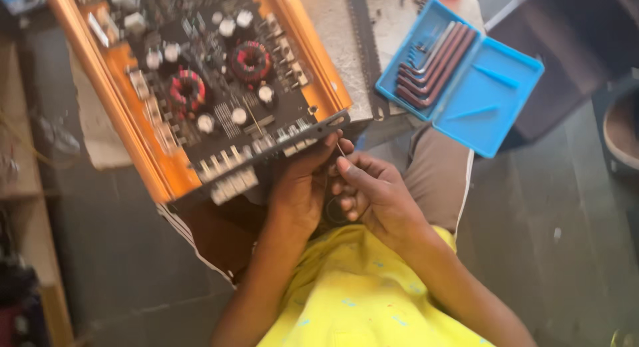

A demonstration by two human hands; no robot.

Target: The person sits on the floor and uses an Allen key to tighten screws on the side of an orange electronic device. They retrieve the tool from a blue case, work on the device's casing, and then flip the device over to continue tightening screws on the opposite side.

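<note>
Your left hand (303, 180) reaches up from your lap with the wrist straight and the fingers curled over the near edge of the amplifier (200, 87), closed on its dark end panel (279, 147). The thumb side presses along that panel's lower lip. Your right hand (373, 190) sits just beside the left, touching it at the knuckles, palm turned inward, with thumb and forefinger pinched shut on a thin hex key (340, 149). The key's tip stands at the right end of the panel, close to the corner; the blur makes it unclear whether it sits in a screw.

The amplifier lies tilted, with its orange housing running from far left to near centre and its open circuit board facing up, showing two red wound coils (219, 74) and several round capacitors. Its near end overhangs your knees, while its far end rests on the grey work surface (333, 27).

To the right, well apart from your hands, a blue hinged case (486, 101) lies open with a row of bent hex keys (432, 64) in its far half. It juts past the surface's right edge. Open dark floor lies on the right beyond your leg; on the left, wooden shelving (26, 207) hems the space in.
</note>
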